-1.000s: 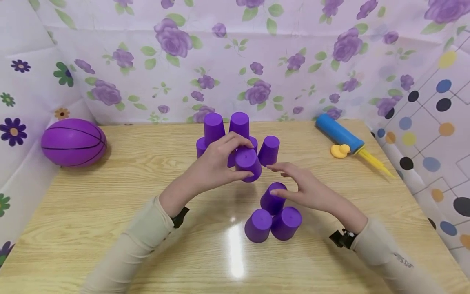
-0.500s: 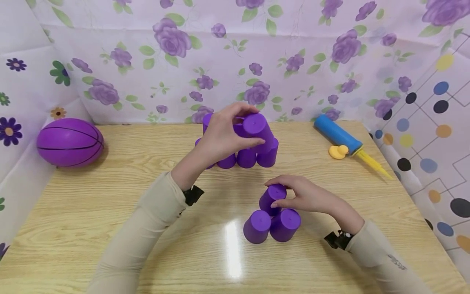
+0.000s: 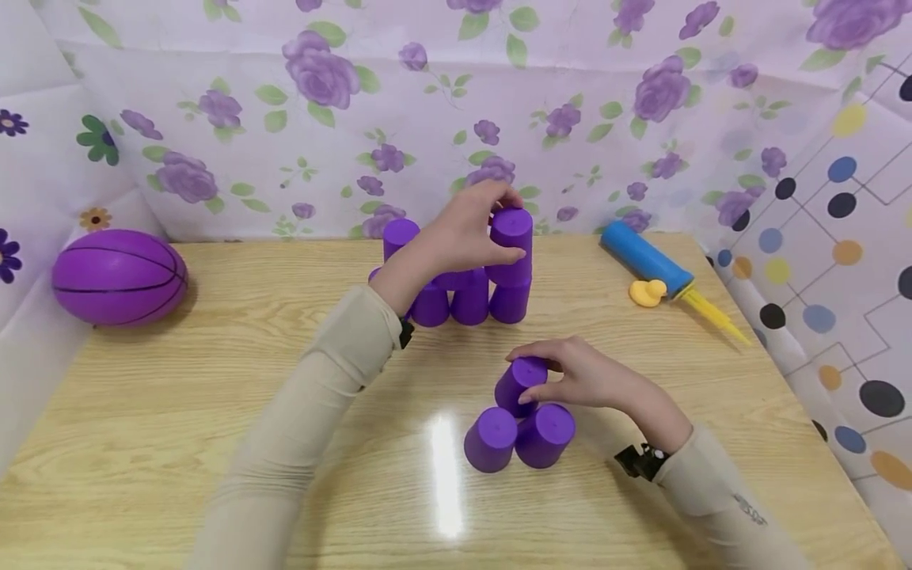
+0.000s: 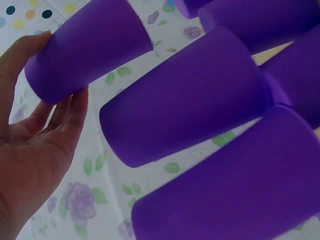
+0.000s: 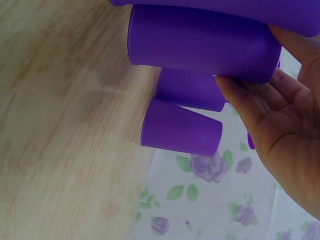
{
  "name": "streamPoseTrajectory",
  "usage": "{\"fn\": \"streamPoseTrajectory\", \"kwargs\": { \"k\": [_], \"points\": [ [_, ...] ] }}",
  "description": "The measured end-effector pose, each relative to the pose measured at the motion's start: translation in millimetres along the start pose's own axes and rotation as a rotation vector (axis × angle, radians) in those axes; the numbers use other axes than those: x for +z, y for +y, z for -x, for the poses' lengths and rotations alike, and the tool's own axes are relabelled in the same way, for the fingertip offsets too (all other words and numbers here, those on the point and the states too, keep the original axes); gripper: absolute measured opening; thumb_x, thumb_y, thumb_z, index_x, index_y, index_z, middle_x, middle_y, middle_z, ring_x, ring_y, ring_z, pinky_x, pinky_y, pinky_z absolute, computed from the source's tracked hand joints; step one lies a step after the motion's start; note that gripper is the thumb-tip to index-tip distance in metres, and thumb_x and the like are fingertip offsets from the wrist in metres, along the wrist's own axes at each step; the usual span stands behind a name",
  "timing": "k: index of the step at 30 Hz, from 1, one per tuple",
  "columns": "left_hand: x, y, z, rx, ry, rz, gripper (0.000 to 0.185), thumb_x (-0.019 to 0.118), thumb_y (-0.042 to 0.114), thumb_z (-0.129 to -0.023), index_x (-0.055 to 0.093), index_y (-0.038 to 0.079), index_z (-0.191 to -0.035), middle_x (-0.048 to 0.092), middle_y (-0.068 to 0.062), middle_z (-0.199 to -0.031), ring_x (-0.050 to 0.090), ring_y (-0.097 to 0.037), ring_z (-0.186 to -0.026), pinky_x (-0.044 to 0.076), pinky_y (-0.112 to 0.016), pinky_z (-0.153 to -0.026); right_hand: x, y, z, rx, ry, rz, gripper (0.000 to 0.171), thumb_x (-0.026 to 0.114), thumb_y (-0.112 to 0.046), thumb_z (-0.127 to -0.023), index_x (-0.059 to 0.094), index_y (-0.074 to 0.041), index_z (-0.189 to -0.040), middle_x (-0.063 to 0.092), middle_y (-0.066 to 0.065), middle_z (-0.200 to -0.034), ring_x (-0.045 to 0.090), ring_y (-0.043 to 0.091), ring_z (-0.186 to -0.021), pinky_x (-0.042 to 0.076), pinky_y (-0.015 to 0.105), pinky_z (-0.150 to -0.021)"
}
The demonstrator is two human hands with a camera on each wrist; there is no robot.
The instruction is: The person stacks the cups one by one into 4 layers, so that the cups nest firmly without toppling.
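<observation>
Purple cups [image 3: 470, 301], turned base up, engage both hands. The left hand [image 3: 466, 229] holds an upper cup [image 3: 514, 257] at the right end of the rear stack [image 3: 431, 307], its thumb on the near side and its fingers bent over the far side, parted just by the cup's width. In the left wrist view, wall covering shows between that cup's rim and the cups nearest it. The left arm, in a beige sleeve [image 3: 302, 427], slants forward and rightward, its wrist crossing before the rear stack and hiding part of it.

Nearer the person than the rear stack and toward its right, the right hand [image 3: 584, 378] grips a far cup [image 3: 509, 392], thumb in front, fingers curved round behind, spread to the cup's width. The right forearm angles in from the right, lower than the left hand, a dark wrist device [image 3: 641, 461] below the cuff. Just in front of the gripped cup, farther from the rear stack, stand a near-left cup [image 3: 490, 440] and a near-right cup [image 3: 549, 437].

Well left of the rear stack lies a purple basketball [image 3: 119, 277]; well to its right are a yellow duck [image 3: 647, 293] and a blue pump [image 3: 647, 255]. Behind the stack hangs a floral covering [image 3: 427, 119].
</observation>
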State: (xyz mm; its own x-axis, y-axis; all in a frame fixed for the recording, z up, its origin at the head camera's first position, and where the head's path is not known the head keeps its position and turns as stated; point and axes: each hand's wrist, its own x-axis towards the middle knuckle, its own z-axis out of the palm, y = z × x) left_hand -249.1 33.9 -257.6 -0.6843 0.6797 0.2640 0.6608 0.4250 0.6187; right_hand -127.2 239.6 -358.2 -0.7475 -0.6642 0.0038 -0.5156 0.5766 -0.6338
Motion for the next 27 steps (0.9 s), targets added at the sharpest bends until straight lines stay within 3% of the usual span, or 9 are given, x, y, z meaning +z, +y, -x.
{"fn": "streamPoseTrajectory", "kwargs": {
  "k": [6,11,16,27],
  "points": [
    [-3.9,1.8,-23.3,-0.047,-0.109,-0.049,0.048,0.08,0.018,-0.072,0.052,0.004,-0.108,0.057,-0.006,-0.107,0.055,-0.017,-0.095,0.048,-0.023,-0.082,-1.1,0.5,-1.6,-0.004,-0.015,0.011,0.05,0.073,-0.035,-0.08,0.061,-0.007,-0.121,0.065,-0.001,-0.108,0.053,0.015,-0.073,0.045,0.023,-0.059],
    [0.0,-1.1,-33.9,-0.093,-0.139,-0.102,0.051,0.083,0.018,-0.069,0.051,0.003,-0.106,0.056,-0.007,-0.103,0.053,-0.018,-0.094,0.047,-0.025,-0.083,-2.6,0.3,-0.1,0.013,-0.027,-0.003,0.051,0.073,-0.034,-0.081,0.06,-0.007,-0.121,0.065,0.001,-0.112,0.055,0.009,-0.078,0.051,0.029,-0.067],
    [3.6,-8.1,-33.2,-0.156,-0.169,-0.145,0.053,0.084,0.022,-0.068,0.051,0.005,-0.106,0.055,-0.005,-0.104,0.052,-0.018,-0.094,0.046,-0.026,-0.084,-1.1,0.2,-0.4,0.006,-0.025,-0.021,0.05,0.073,-0.033,-0.081,0.06,-0.007,-0.121,0.064,0.003,-0.115,0.059,0.006,-0.089,0.054,0.029,-0.078],
    [1.8,-15.4,-26.5,-0.152,-0.191,-0.168,0.053,0.083,0.022,-0.069,0.049,0.005,-0.106,0.053,-0.007,-0.106,0.05,-0.019,-0.096,0.044,-0.027,-0.085,0.3,3.1,1.2,0.003,-0.013,-0.031,0.05,0.073,-0.034,-0.081,0.061,-0.007,-0.121,0.063,0.009,-0.119,0.061,0.01,-0.098,0.053,0.029,-0.084]
  ]
}}
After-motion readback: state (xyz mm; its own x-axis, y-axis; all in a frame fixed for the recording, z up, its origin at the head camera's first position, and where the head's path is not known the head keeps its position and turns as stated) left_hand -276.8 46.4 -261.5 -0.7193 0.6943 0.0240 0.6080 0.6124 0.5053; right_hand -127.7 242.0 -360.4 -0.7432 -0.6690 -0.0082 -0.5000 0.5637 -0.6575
